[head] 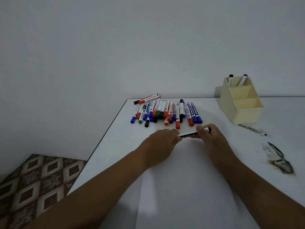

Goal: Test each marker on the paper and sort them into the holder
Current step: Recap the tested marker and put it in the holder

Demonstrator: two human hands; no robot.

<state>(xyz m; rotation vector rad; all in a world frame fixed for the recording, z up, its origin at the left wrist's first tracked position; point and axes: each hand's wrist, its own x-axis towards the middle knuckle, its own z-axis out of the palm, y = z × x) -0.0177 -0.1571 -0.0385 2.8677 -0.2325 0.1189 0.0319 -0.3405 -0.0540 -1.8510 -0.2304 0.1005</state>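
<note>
A black marker [191, 134] lies crosswise between both hands, just above the paper [189, 187]. The left hand [162, 144] pinches one end and the right hand [208, 134] curls around the other, seemingly about to pull the cap. Most of the work remains: a big heap of markers [166, 111] lies just beyond the hands, while only two markers [236, 80] stand in the rear compartment of the holder [244, 111], well off past the right hand. The paper shows no test strokes. Dark scorch-like stains [279, 161] mark the counter [280, 116] to the right; nothing blocks the way to the holder.
</note>
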